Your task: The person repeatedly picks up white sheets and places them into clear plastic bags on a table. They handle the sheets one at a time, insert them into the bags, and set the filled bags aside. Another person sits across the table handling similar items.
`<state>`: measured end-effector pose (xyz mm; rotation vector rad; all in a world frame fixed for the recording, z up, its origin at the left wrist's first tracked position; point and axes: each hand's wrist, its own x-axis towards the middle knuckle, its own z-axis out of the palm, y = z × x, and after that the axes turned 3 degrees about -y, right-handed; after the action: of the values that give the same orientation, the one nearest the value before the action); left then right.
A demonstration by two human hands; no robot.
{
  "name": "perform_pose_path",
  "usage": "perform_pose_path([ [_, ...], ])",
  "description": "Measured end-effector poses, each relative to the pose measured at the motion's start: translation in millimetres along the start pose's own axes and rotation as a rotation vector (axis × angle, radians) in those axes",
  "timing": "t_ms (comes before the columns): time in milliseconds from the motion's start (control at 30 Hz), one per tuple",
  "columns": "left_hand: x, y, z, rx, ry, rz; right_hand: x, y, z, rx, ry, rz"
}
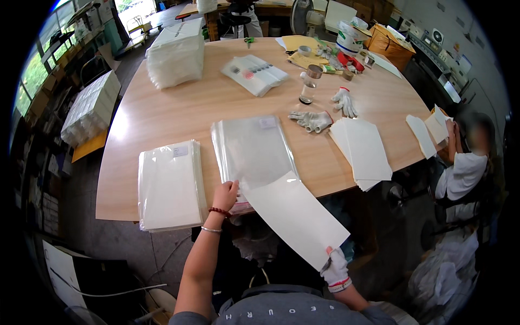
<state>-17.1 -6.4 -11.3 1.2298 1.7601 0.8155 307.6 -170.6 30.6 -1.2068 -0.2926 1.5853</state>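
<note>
The big table (162, 116) has a rounded edge, and things near it could slide off if they get bumped. The pile of clear bags (252, 143) lies flat by that edge; the slick plastic could slip out of line if the top bag is pulled too hard. The stack of packed white sheets (169, 187), just left of it, could get pushed by the left arm.

The loose white sheet (295, 216) slants from the near end of the bags out past the table, so it could bend or crease (I cannot tell if its far end is inside a bag). The right hand (337, 265), in a white glove, pinches its near corner; squeezing too hard could dent it. The left hand (226, 195) has its fingers curled tight, seeming to hold a bag's edge. Its red bead bracelet (219, 210) could catch thin plastic.
</note>
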Motion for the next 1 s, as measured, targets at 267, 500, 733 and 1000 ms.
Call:
perform_pose_path([
  [267,-29,-20,30,-0.049,0.214,0.18,-9,-2,25,0.003,0.097,-0.055],
  [500,-52,-23,92,-0.75,0.104,0.168,-6,-5,20,-0.057,0.018,-0.01],
  [733,-26,-62,202,-0.8,-0.238,-0.033,-8,1,14,-0.121,-0.054,0.115],
  [1000,-84,-102,203,-1.109,-0.237,-0.383,107,57,53,0.128,-0.187,0.256],
])
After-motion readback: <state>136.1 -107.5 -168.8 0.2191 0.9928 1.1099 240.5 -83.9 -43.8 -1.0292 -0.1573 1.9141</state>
